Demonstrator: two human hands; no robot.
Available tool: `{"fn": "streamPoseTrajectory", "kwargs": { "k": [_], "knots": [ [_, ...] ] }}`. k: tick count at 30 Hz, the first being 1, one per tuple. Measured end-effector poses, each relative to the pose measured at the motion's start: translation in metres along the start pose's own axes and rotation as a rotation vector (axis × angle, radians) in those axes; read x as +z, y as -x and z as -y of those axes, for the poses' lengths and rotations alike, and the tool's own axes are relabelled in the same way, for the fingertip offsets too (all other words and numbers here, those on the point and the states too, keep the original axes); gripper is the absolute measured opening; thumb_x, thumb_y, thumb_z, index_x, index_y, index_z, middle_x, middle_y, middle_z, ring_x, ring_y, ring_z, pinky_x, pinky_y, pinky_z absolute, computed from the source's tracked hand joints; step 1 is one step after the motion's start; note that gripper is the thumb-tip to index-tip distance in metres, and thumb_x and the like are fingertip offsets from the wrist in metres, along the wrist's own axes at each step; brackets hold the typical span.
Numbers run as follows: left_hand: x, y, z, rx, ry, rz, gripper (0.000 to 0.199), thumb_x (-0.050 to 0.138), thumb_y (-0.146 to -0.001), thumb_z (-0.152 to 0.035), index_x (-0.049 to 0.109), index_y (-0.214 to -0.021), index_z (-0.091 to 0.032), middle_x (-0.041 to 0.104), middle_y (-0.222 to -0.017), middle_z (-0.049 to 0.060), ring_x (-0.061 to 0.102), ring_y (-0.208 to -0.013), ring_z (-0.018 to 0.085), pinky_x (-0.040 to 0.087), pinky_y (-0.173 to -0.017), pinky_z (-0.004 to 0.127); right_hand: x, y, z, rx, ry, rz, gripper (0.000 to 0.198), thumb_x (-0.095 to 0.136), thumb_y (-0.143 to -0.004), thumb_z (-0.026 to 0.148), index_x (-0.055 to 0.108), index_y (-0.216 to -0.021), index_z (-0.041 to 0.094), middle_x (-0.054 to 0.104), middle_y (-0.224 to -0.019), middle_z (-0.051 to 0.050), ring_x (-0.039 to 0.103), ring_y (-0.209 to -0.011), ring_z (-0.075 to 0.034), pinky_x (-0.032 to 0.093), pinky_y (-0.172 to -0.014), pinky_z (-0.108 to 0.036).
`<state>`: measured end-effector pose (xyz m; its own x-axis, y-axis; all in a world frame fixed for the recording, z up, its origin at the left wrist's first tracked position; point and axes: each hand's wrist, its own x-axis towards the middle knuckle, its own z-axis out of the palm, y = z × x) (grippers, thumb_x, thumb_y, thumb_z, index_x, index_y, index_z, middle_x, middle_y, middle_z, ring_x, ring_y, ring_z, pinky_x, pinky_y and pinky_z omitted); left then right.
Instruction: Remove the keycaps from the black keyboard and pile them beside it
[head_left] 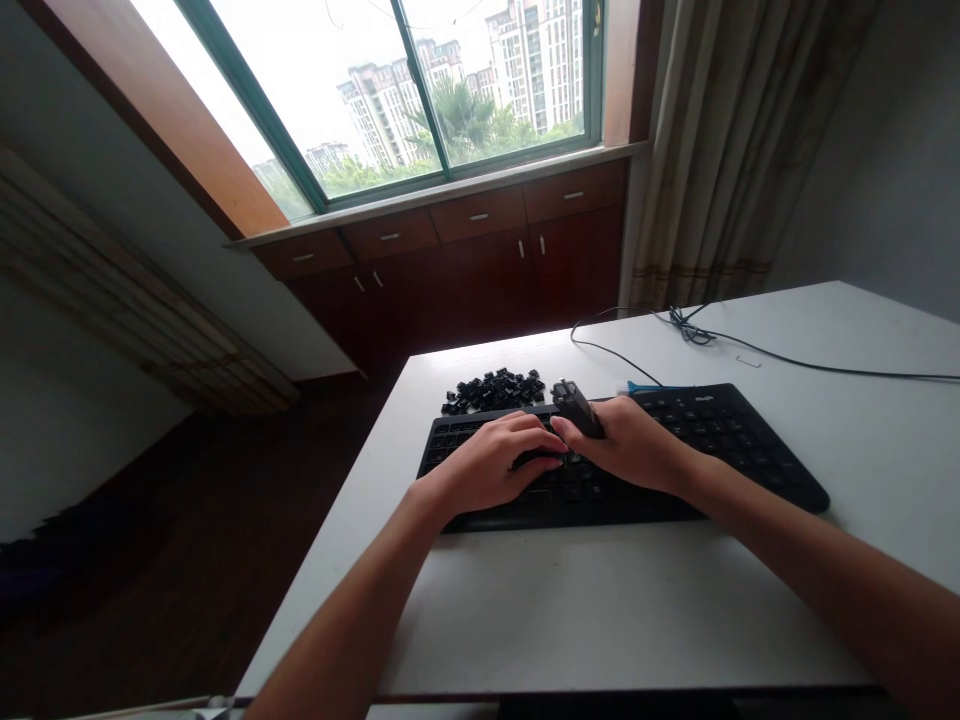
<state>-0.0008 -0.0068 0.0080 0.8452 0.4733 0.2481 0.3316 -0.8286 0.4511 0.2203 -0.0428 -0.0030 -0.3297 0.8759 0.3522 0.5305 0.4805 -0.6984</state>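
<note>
A black keyboard (727, 430) lies on the white table, with bare sockets showing on its left part and keys on its right. My left hand (491, 465) rests over its left half; thumb and forefinger come together at the keys, and whatever is between them is too small to make out. My right hand (634, 440) is closed around a dark tool (576, 408) with metal parts at its upper end. Its lower end is hidden by the fingers, close to my left fingertips. Behind the keyboard's left side, loose black keycaps (495, 390) lie in a heap.
On the white table (562, 610), a black cable (795, 360) runs from behind the keyboard to the right, with a tangle. A blue and white item (649, 386) lies at the keyboard's back edge. A small bent wire (748, 362) lies farther right. Cabinets (480, 270) stand under the window.
</note>
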Motion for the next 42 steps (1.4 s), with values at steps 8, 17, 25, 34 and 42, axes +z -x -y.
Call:
{"fn": "streamPoseTrajectory", "kwargs": {
  "k": [8, 17, 25, 34, 42],
  "knots": [
    [0.0, 0.0, -0.001, 0.006, 0.017, -0.019, 0.014, 0.059, -0.098, -0.026, 0.069, -0.108, -0.021, 0.07, -0.107, 0.007, 0.065, -0.099, 0.02, 0.053, -0.09, 0.034, 0.0, 0.001, 0.006, -0.011, 0.024, 0.017, 0.025, 0.059, -0.095, 0.037, 0.066, -0.08, 0.018, 0.071, -0.075, -0.004, 0.061, -0.064, -0.017, 0.041, -0.062, -0.027],
    [-0.001, -0.001, -0.005, -0.032, 0.021, -0.005, 0.017, 0.064, -0.094, -0.032, 0.064, -0.106, -0.019, 0.067, -0.101, 0.007, 0.063, -0.092, 0.02, 0.053, -0.082, 0.033, 0.006, 0.001, 0.007, 0.054, 0.055, -0.069, 0.028, 0.058, -0.093, 0.029, 0.064, -0.068, 0.017, 0.063, -0.058, 0.0, 0.053, -0.052, -0.014, 0.035, -0.053, -0.027],
    [0.001, -0.002, -0.009, -0.076, -0.032, 0.002, 0.021, 0.068, -0.09, -0.035, 0.056, -0.097, -0.02, 0.063, -0.099, 0.005, 0.06, -0.088, 0.02, 0.051, -0.075, 0.031, 0.005, 0.003, 0.01, 0.053, 0.092, -0.084, 0.024, 0.06, -0.09, 0.025, 0.062, -0.066, 0.018, 0.065, -0.058, 0.0, 0.055, -0.05, -0.013, 0.035, -0.052, -0.026],
    [-0.001, -0.001, -0.01, -0.055, 0.001, 0.0, 0.018, 0.067, -0.091, -0.028, 0.058, -0.104, -0.02, 0.064, -0.104, 0.004, 0.061, -0.091, 0.019, 0.051, -0.08, 0.031, -0.001, 0.002, 0.01, 0.041, 0.114, 0.025, 0.019, 0.057, -0.092, 0.027, 0.064, -0.076, 0.018, 0.067, -0.067, -0.001, 0.055, -0.057, -0.014, 0.036, -0.056, -0.026],
    [-0.001, 0.001, -0.001, -0.043, 0.03, 0.019, 0.01, 0.059, -0.097, -0.024, 0.062, -0.105, -0.019, 0.066, -0.104, 0.006, 0.062, -0.096, 0.02, 0.05, -0.087, 0.032, -0.002, 0.001, 0.006, 0.018, 0.089, 0.027, 0.03, 0.054, -0.095, 0.032, 0.058, -0.069, 0.018, 0.059, -0.06, 0.002, 0.046, -0.053, -0.012, 0.033, -0.055, -0.026]
  ]
}}
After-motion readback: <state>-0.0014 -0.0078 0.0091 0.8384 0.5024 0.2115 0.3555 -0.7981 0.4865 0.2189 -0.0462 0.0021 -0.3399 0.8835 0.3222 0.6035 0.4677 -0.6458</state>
